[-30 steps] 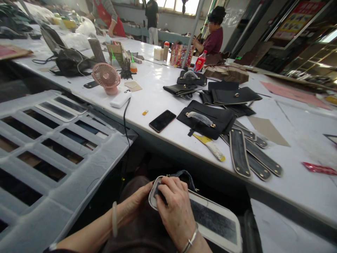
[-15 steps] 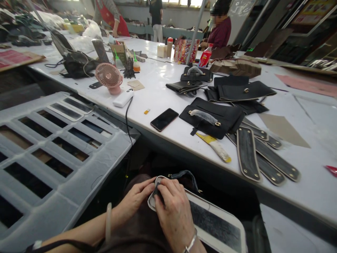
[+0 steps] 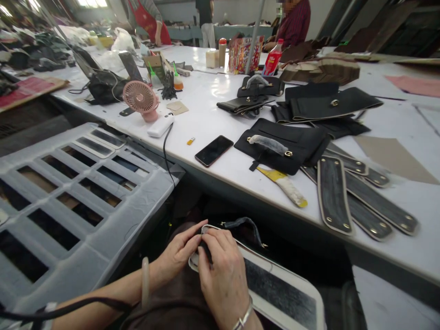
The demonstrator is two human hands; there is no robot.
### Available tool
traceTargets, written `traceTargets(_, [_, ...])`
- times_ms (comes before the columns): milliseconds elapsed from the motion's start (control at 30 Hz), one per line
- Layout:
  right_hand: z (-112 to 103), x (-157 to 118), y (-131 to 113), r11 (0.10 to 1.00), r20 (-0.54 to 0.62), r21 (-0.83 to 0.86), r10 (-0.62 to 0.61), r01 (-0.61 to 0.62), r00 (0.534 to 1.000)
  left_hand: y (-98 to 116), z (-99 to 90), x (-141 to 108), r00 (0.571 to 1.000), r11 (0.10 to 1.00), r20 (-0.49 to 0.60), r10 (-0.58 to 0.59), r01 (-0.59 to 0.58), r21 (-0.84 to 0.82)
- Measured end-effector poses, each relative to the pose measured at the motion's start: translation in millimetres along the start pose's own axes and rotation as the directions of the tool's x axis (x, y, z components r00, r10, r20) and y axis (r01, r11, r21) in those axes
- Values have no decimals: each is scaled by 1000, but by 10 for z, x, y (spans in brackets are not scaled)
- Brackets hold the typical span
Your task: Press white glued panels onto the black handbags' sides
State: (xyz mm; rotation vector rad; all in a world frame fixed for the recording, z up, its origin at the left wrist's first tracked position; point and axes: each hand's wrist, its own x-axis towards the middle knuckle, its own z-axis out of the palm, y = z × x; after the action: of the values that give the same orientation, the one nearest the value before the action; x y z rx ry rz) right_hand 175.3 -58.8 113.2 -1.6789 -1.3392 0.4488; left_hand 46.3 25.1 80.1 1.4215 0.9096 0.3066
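Note:
Across my lap lies a long bag piece (image 3: 282,293), dark in the middle with a pale rounded border. A wrapped handle (image 3: 252,224) with metal fittings shows along its far side. My left hand (image 3: 182,250) pinches the edge at the near left end, thumb and forefinger close together. My right hand (image 3: 225,266) is curled over the same end, its fingertips meeting the left fingers at the rim. Something small and dark shows beneath the right fingers; I cannot make out what it is.
On the white table (image 3: 206,183) are a phone (image 3: 214,151), a pink fan (image 3: 140,98), black bag flaps (image 3: 282,146), dark straps (image 3: 334,195) and a yellow-and-white tool (image 3: 283,185). A grey plastic crate (image 3: 113,238) stands at left. Several people are at the far side.
The view has shifted slightly, moving the table's right-hand items farther right in the picture. Both hands stay at the same end of the bag piece, with the fingers slightly shifted.

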Motion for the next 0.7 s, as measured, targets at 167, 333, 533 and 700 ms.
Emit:
traceTargets(167, [-342,-81,-22,958,-115,271,126,-91,985,65,-8,10,998,998,43,-53,55,-44])
traceTargets(333, [-937,-412,257,913,-485,278,402,-298,777,185,-29,-28,975,962,166,-149,182,-202])
traceTargets(533, [-1214,-1028,1043,640,-538,689,766,-341,350,144,28,8,974,962,163,-157,188,-199])
traceTargets(700, [-864,-1280,1307,496,-375,782,858,-376,352,-59,-69,145,994,999,106,13,-18,47])
